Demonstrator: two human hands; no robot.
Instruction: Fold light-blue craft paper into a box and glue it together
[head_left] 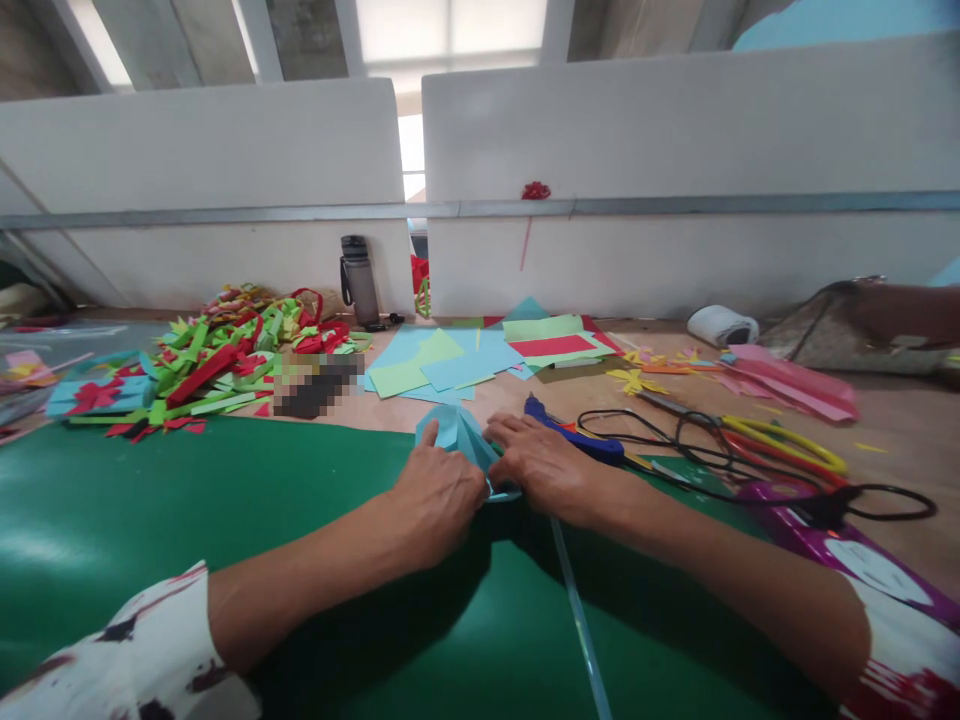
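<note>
A folded light-blue paper piece [456,430] stands between my hands over the green mat [315,640]. My left hand [441,500] grips its left and near side, the index finger pointing up along the paper. On the right side, my right hand [544,465] has its fingers bent round the paper's edge, with the fingertips partly hidden. Just beyond the right hand lies a blue glue gun [574,432]. A clear glue stick [579,620] runs from below my right wrist toward the near edge.
Colored paper sheets [472,360] lie ahead. Paper strips [225,360] are heaped at left near a dark bottle [360,280]. Yellow-and-orange-handled scissors [784,445], a black cord [675,425], a purple power strip [832,540], a white roll [721,326] and a bag [862,325] are at right.
</note>
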